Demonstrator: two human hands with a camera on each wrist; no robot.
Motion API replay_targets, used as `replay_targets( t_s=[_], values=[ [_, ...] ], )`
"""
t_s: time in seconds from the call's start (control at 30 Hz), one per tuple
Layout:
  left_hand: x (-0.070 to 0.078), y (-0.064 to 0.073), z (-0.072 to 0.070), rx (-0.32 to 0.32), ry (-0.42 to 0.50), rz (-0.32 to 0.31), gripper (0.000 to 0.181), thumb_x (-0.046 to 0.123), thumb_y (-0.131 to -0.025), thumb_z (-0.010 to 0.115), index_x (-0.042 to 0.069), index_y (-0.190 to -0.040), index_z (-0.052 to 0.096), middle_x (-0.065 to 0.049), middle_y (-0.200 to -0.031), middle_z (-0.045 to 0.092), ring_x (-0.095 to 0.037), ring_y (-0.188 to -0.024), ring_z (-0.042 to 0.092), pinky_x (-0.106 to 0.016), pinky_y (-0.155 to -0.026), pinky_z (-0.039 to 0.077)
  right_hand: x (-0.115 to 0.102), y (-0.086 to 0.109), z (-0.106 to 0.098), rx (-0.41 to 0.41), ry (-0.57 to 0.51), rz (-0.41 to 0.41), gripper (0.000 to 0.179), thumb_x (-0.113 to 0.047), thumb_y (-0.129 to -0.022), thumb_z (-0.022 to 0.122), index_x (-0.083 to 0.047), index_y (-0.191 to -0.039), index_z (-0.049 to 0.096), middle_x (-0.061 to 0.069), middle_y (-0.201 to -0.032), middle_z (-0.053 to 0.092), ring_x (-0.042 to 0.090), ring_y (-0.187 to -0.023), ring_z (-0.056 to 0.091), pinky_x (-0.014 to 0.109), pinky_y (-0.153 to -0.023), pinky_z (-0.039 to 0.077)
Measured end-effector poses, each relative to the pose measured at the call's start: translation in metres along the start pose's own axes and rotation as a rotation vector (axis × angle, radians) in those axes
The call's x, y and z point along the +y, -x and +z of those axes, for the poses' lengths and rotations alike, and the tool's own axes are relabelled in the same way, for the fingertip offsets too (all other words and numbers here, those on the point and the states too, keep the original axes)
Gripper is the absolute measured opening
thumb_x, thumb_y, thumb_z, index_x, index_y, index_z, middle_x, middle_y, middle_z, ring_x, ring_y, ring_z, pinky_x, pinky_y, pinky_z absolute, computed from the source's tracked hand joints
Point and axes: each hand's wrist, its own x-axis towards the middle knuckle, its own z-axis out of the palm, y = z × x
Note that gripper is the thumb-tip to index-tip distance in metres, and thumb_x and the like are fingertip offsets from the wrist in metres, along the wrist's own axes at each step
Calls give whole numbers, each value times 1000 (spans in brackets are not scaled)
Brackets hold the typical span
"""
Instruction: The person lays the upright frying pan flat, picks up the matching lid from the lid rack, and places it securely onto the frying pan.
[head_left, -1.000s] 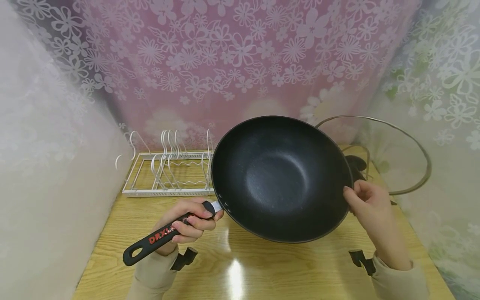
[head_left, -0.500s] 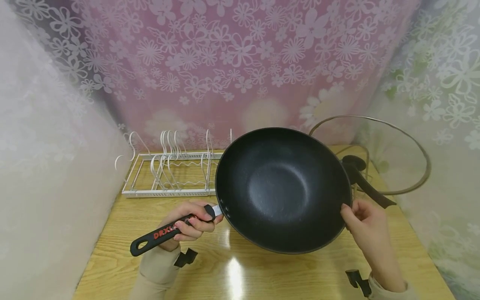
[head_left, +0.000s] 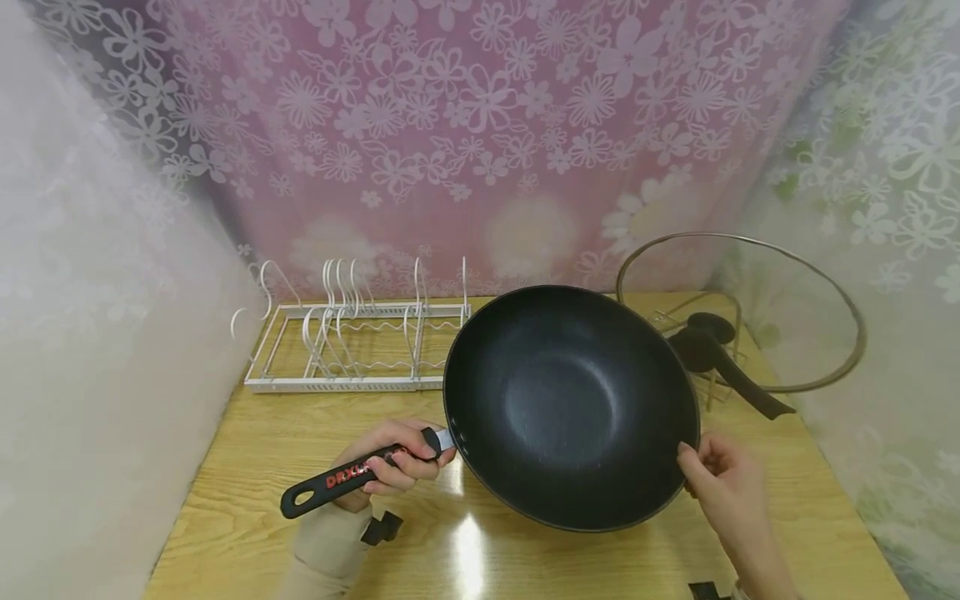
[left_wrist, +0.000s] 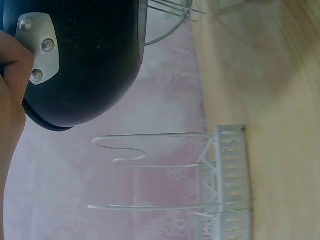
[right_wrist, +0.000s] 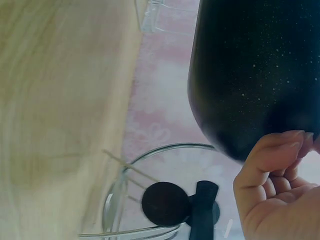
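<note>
A black wok point(head_left: 555, 408) is held up above the table, tilted so its inside faces me. My left hand point(head_left: 390, 454) grips its black handle point(head_left: 311, 494), which bears red letters, close to the metal neck. With thumb and fingers my right hand point(head_left: 723, 483) pinches the rim at the opposite side. In the left wrist view a riveted metal plate point(left_wrist: 48, 46) joins the handle to the wok. The right wrist view shows curled fingers point(right_wrist: 272, 155) against the wok's speckled outside point(right_wrist: 255, 75).
Behind and to the left stands a white wire rack point(head_left: 337, 385) with upright hoops. At the back right a clear lid with a metal rim point(head_left: 860, 333) leans upright in a wire stand, a black knob point(head_left: 711, 327) and curved black handle point(head_left: 750, 387) before it. Side curtains flank the wooden table point(head_left: 600, 567).
Both hands have lowered the wok towards me and slightly to the right, still holding handle and rim. More of the rack and the lid's black handle now shows.
</note>
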Motion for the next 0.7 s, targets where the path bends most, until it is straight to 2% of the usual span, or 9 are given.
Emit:
replay_targets(
  t_s=[0.2, 0.43, 0.7],
  values=[
    [-10, 0, -15, 15, 30, -10, 35, 6, -96, 17, 1, -114, 46, 7, -67, 29, 4, -39, 32, -9, -34, 35, 16, 2, 7, 21, -49, 7, 35, 10, -90, 60, -1, -62, 43, -3, -48, 46, 7, -41, 42, 29, -37, 33],
    [-18, 1, -32, 40, 44, 15, 33, 7, -97, 16, 1, -112, 45, 8, -67, 29, 5, -40, 33, -9, -33, 34, 34, 3, 16, 28, -109, 30, 34, 11, -91, 59, 0, -63, 43, 0, -49, 47, 7, -41, 44, 27, -39, 34],
    [-28, 1, -52, 7, 93, 10, 33, 9, -99, 16, 1, -113, 45, 7, -67, 27, 5, -40, 34, -9, -32, 31, 45, 5, 22, 25, -91, 45, 31, 9, -92, 58, 1, -65, 44, 2, -50, 49, 12, -43, 47, 24, -40, 37]
  ],
)
